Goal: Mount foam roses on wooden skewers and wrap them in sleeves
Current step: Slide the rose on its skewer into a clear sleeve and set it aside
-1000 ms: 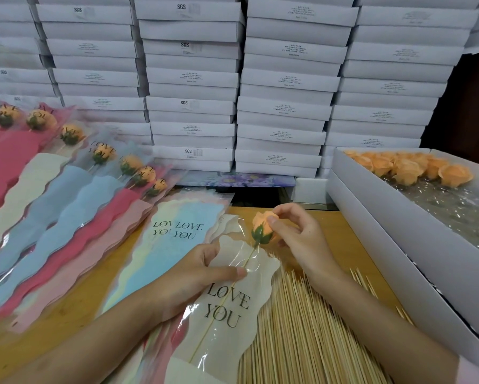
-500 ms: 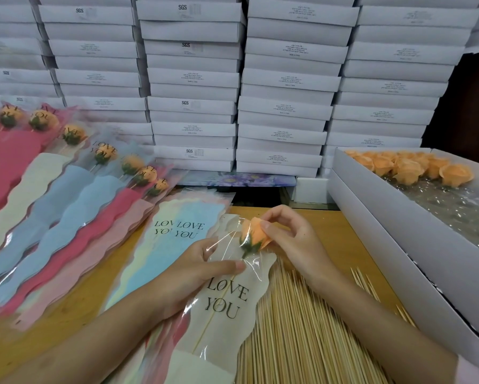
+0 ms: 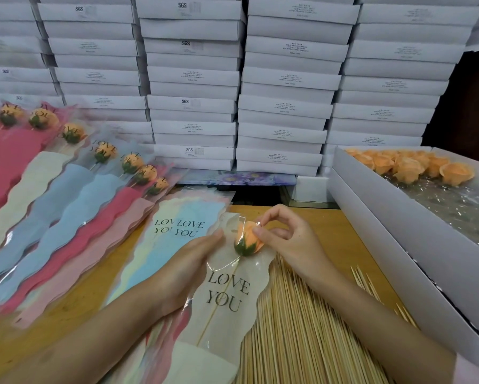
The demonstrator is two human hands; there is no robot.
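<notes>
An orange foam rose (image 3: 246, 238) on a wooden skewer (image 3: 219, 303) lies inside a cream "LOVE YOU" sleeve (image 3: 227, 295) at the table's middle. My left hand (image 3: 183, 267) holds the sleeve's left edge, thumb lying on the clear film beside the rose. My right hand (image 3: 285, 239) pinches the sleeve's clear top edge over the rose head with thumb and forefinger. Under the sleeve is a stack of empty sleeves (image 3: 183, 225). Loose skewers (image 3: 302, 328) lie in a pile on the right.
Several wrapped roses (image 3: 66, 173) lie fanned out on the left. A white box (image 3: 399, 217) on the right holds loose orange foam roses (image 3: 415, 166) on plastic film. Stacked white boxes (image 3: 260, 79) fill the back. The wooden table (image 3: 335, 231) shows between them.
The rose has gone down into the sleeve, from above its mouth to inside the clear top. My right hand moved from the rose head to the film's edge.
</notes>
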